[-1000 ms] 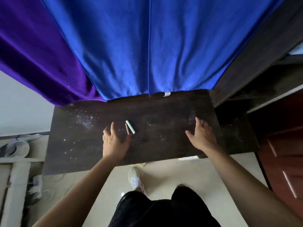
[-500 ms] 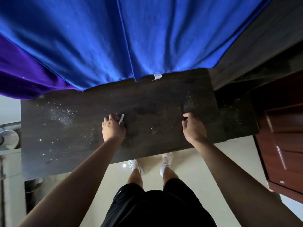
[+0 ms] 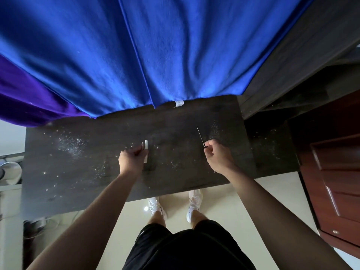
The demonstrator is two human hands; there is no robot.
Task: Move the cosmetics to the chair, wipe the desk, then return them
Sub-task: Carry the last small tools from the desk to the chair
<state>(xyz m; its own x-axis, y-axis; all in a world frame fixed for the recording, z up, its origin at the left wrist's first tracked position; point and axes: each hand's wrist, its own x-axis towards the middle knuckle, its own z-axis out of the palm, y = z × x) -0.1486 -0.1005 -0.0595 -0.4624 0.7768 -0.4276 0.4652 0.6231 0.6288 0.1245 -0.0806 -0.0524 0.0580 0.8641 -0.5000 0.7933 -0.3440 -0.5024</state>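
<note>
A dark wooden desk (image 3: 78, 172) speckled with white powder fills the middle of the view. My left hand (image 3: 131, 162) is curled round a small pale tube (image 3: 146, 145), whose end sticks out past my fingers just above the desk top. My right hand (image 3: 218, 155) pinches a thin dark stick (image 3: 200, 137) that points up and away from me over the desk's right part. Both hands hover close over the surface.
Blue cloth (image 3: 155, 51) and purple cloth (image 3: 29, 98) hang down to the desk's far edge. A reddish wooden cabinet (image 3: 335, 182) stands at the right, a dark shelf (image 3: 272, 152) beside the desk. My legs and white shoes (image 3: 175, 205) stand on the pale floor.
The pale tube lay on the desk; my left hand closed round it and lifted it. My right hand went from flat on the desk to pinching the thin stick.
</note>
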